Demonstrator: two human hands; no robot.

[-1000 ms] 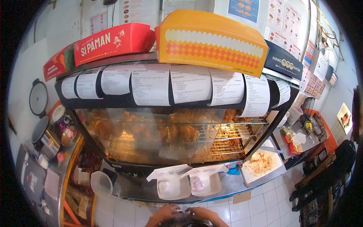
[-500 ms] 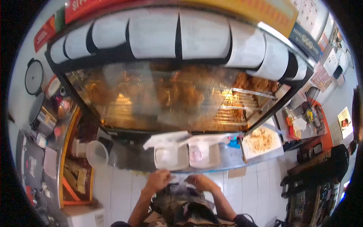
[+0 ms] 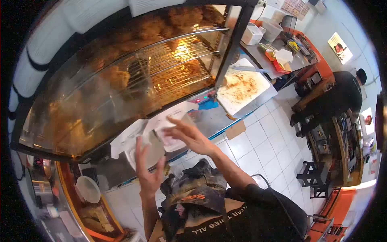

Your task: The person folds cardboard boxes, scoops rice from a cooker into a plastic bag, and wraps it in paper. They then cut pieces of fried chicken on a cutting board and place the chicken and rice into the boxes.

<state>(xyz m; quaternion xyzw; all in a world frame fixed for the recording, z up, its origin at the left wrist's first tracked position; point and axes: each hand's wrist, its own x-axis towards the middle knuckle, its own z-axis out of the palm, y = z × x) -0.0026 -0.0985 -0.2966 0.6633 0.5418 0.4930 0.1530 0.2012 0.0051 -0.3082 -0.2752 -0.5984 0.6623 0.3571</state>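
Two open white boxes stand side by side on the metal counter below the glass cabinet. My left hand, fingers spread and blurred, is in front of the left box and holds nothing. Above the right box is my right hand, its fingers stretched out and apart, with nothing in them. The hand hides part of that box. Browned food pieces sit on wire racks behind the glass.
A white board with crumbs lies at the counter's right end. A co-worker in dark clothes stands bent at the right, near a black stool. A round white tub is at the lower left.
The view has swung to the right and tilted. My hands have risen from below the counter's front edge to the boxes, and their fingers have spread.
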